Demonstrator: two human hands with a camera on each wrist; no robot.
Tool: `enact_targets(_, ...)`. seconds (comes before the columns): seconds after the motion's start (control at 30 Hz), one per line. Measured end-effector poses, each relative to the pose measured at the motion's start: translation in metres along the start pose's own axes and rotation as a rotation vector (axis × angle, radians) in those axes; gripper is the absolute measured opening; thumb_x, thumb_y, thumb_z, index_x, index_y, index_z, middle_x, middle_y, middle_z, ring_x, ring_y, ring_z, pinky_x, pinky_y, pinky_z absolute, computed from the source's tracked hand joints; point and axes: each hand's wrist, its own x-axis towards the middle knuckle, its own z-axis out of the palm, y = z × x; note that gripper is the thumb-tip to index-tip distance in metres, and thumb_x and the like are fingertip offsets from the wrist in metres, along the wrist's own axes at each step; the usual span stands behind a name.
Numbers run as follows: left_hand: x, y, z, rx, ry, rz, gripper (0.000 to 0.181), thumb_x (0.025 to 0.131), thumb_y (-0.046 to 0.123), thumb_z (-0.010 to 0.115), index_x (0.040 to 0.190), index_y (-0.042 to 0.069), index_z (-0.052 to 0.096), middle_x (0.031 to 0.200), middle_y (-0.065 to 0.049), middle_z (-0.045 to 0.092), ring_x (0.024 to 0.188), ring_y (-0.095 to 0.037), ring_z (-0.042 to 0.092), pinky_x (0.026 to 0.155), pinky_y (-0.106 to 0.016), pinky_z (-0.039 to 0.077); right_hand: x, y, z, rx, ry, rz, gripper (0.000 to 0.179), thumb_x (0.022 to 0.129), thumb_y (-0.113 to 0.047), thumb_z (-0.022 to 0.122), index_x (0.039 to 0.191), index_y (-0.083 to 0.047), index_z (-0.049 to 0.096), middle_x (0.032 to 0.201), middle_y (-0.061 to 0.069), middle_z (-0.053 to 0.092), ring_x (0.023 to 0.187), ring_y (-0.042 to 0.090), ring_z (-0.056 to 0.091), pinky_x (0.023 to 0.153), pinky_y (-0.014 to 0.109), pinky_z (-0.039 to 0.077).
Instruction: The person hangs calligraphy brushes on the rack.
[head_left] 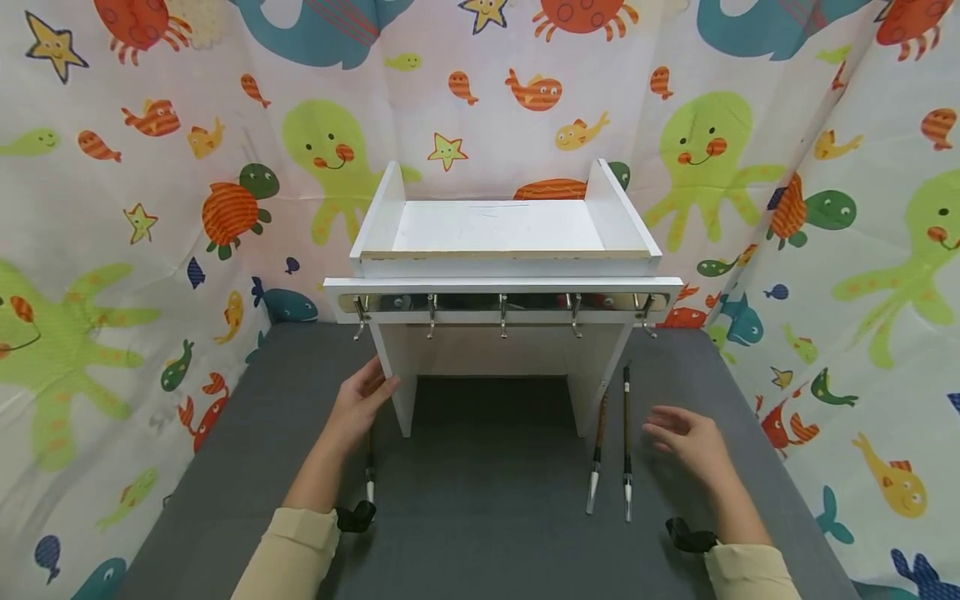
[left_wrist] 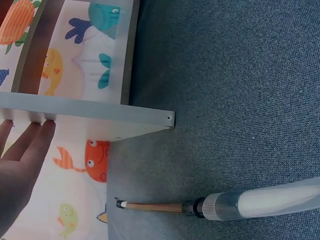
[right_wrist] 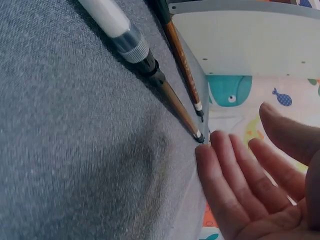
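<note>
A white wooden shelf unit [head_left: 507,267] stands on the grey surface, with a metal rail of several hooks [head_left: 503,321] across its front. My left hand [head_left: 358,404] rests its fingers against the outside of the left side panel [head_left: 396,367]. Beneath that hand lies a capped brush [head_left: 371,479], its clear cap [left_wrist: 270,200] and white bristles plain in the left wrist view. To the right of the unit lie a brown-handled brush [head_left: 597,450] and a darker brush [head_left: 627,442]. Beside them hovers my right hand [head_left: 692,443], fingers slightly bent, touching neither.
A grey cloth-covered surface [head_left: 480,517] spreads beneath everything. Behind and along both sides hangs a white curtain [head_left: 465,125] printed with sea animals. Each wrist wears a black strap device, such as the right one [head_left: 690,536].
</note>
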Motion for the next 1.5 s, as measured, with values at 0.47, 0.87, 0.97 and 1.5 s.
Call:
enact_targets(0.47, 0.003, -0.005, -0.001, -0.003, 0.003, 0.016, 0.060, 0.103, 0.026, 0.060, 0.157, 0.011, 0.037, 0.162, -0.010, 0.037, 0.148, -0.035, 0.035, 0.114, -0.055, 0.036, 0.017, 0.001, 0.022, -0.014, 0.034, 0.131, 0.053, 0.096, -0.028, 0.072, 0.134, 0.006, 0.058, 0.126, 0.028, 0.066, 0.093, 0.029, 0.074, 0.074, 0.037, 0.062)
enact_targets(0.87, 0.002, -0.003, 0.002, -0.015, 0.051, 0.015, 0.059, 0.102, 0.022, 0.062, 0.155, 0.009, 0.040, 0.159, -0.011, 0.040, 0.145, -0.031, 0.041, 0.109, -0.042, 0.042, 0.022, -0.002, 0.034, -0.044, 0.057, 0.179, 0.053, 0.091, -0.026, 0.078, 0.129, 0.007, 0.061, 0.120, 0.027, 0.069, 0.083, 0.022, 0.074, 0.068, 0.033, 0.060)
enact_targets(0.97, 0.001, -0.002, 0.003, -0.020, 0.060, -0.002, 0.059, 0.102, 0.023, 0.063, 0.155, 0.009, 0.041, 0.159, -0.011, 0.041, 0.145, -0.031, 0.041, 0.109, -0.039, 0.043, 0.024, -0.003, 0.037, -0.058, 0.068, 0.186, 0.052, 0.088, -0.023, 0.080, 0.127, 0.007, 0.062, 0.118, 0.026, 0.070, 0.087, 0.025, 0.073, 0.069, 0.034, 0.059)
enact_targets(1.5, 0.000, -0.003, 0.003, -0.016, 0.058, -0.007, 0.062, 0.101, 0.026, 0.063, 0.156, 0.009, 0.039, 0.158, -0.012, 0.042, 0.144, -0.030, 0.043, 0.108, -0.035, 0.044, 0.023, -0.011, 0.044, -0.054, 0.141, 0.273, 0.036, 0.085, -0.009, 0.076, 0.114, 0.009, 0.067, 0.103, 0.031, 0.071, 0.065, 0.021, 0.073, 0.061, 0.038, 0.059)
